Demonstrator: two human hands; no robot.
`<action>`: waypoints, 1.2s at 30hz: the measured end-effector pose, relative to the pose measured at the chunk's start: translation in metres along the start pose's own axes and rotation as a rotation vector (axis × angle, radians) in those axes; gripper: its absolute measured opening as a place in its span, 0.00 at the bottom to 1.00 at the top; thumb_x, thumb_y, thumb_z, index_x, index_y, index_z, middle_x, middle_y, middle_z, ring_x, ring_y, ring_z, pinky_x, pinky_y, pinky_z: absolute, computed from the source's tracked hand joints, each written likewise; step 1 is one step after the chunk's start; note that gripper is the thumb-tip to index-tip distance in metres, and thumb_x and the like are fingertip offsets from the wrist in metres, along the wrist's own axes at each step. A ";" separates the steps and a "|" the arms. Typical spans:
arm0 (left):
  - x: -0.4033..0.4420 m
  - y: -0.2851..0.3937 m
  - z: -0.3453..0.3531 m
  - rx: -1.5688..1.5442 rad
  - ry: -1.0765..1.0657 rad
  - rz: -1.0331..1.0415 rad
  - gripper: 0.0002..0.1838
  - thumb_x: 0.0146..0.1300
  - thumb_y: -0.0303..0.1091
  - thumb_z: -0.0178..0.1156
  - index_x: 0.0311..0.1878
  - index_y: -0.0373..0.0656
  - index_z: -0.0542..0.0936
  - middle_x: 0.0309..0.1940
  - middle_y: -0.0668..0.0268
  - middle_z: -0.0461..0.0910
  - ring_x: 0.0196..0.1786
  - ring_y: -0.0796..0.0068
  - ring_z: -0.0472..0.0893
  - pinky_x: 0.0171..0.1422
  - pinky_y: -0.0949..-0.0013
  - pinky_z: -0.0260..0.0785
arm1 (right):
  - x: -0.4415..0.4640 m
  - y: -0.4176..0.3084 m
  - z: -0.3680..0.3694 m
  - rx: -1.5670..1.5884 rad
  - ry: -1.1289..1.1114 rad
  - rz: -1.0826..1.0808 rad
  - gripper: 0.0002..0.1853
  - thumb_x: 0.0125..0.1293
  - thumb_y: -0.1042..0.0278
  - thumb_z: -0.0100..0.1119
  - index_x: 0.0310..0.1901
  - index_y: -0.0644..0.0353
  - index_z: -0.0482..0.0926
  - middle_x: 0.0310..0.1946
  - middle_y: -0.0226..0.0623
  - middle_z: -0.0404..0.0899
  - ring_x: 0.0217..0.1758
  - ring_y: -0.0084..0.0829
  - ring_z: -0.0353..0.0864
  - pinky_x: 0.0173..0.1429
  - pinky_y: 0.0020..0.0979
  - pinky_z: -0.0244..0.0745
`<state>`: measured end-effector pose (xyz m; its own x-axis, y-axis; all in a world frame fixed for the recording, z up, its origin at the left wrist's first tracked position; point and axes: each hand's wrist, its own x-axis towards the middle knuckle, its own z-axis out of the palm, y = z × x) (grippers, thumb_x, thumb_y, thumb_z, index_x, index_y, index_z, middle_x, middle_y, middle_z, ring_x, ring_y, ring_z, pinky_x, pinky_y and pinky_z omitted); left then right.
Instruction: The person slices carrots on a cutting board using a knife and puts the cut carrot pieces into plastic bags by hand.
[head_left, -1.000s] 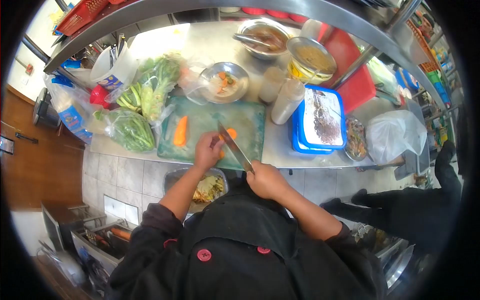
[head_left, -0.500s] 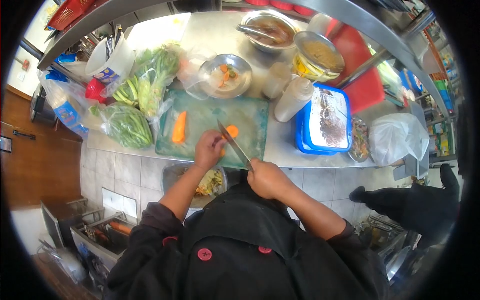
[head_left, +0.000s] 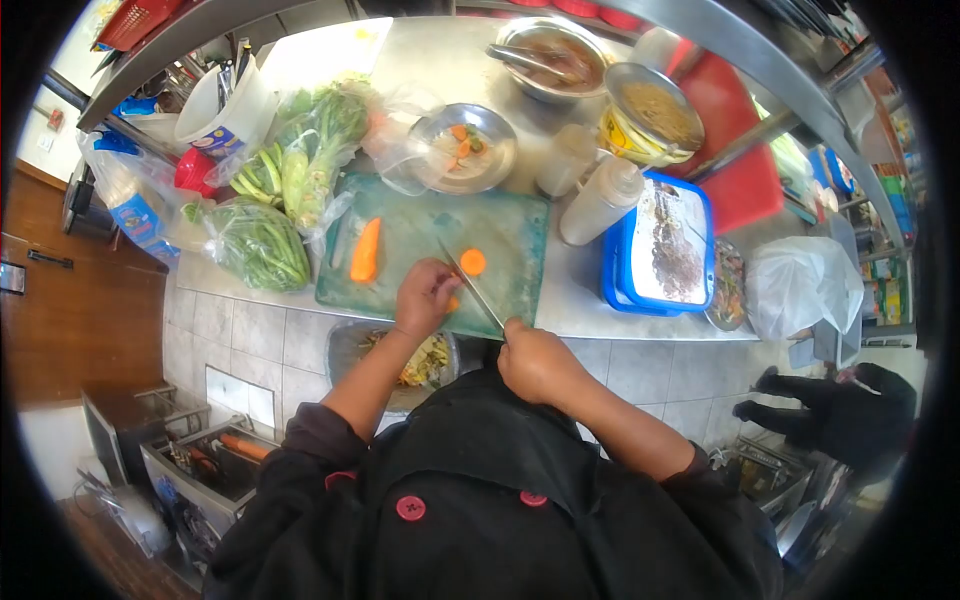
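Note:
My right hand (head_left: 538,362) is wrapped round the handle of a kitchen knife (head_left: 474,286), whose blade slants up and left over the green cutting board (head_left: 415,215). At the board's near edge my left hand (head_left: 427,296) has its fingers drawn together against a small orange carrot piece (head_left: 453,303), mostly hidden by them. A round carrot slice (head_left: 473,262) lies flat just right of the blade. Farther left on the board rests a larger length of peeled carrot (head_left: 367,250), apart from both hands.
Bagged greens (head_left: 258,245) lie left of the board. Behind it stands a metal bowl (head_left: 490,170) with carrot pieces. To the right are squeeze bottles (head_left: 603,203) and a blue-rimmed tub (head_left: 660,245). A bin of scraps (head_left: 345,350) sits below the counter edge. Another person (head_left: 845,415) is at right.
The view has shifted slightly. The knife blade now shows narrower, turned more edge-on, beside the round slice. Both hands keep nearly the same places. The other person at right has changed posture.

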<state>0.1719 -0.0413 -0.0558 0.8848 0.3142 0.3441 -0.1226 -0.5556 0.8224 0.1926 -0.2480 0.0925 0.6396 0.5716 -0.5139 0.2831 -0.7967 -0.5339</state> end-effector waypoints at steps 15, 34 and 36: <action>-0.010 -0.011 -0.028 0.138 0.062 -0.107 0.09 0.62 0.29 0.66 0.44 0.38 0.81 0.35 0.56 0.79 0.36 0.62 0.82 0.43 0.63 0.76 | 0.025 0.033 0.007 0.065 0.164 -0.068 0.15 0.67 0.63 0.50 0.45 0.69 0.74 0.37 0.62 0.82 0.45 0.61 0.81 0.53 0.54 0.74; -0.022 0.049 -0.075 0.069 -0.178 -0.341 0.07 0.60 0.29 0.68 0.39 0.38 0.81 0.32 0.64 0.80 0.34 0.70 0.80 0.41 0.66 0.73 | -0.031 0.083 0.021 0.325 0.264 0.066 0.18 0.67 0.58 0.55 0.41 0.70 0.74 0.34 0.58 0.82 0.41 0.58 0.82 0.48 0.49 0.74; -0.021 0.055 -0.094 -0.050 -0.150 -0.408 0.07 0.62 0.28 0.67 0.41 0.38 0.80 0.32 0.66 0.80 0.33 0.75 0.78 0.39 0.70 0.72 | -0.032 0.087 0.025 0.342 0.270 0.064 0.18 0.67 0.58 0.55 0.41 0.70 0.74 0.32 0.57 0.82 0.38 0.55 0.83 0.45 0.48 0.75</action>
<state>0.1046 -0.0063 0.0243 0.9204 0.3826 -0.0806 0.2326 -0.3701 0.8994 0.1791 -0.3308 0.0450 0.8250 0.4155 -0.3830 0.0132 -0.6918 -0.7220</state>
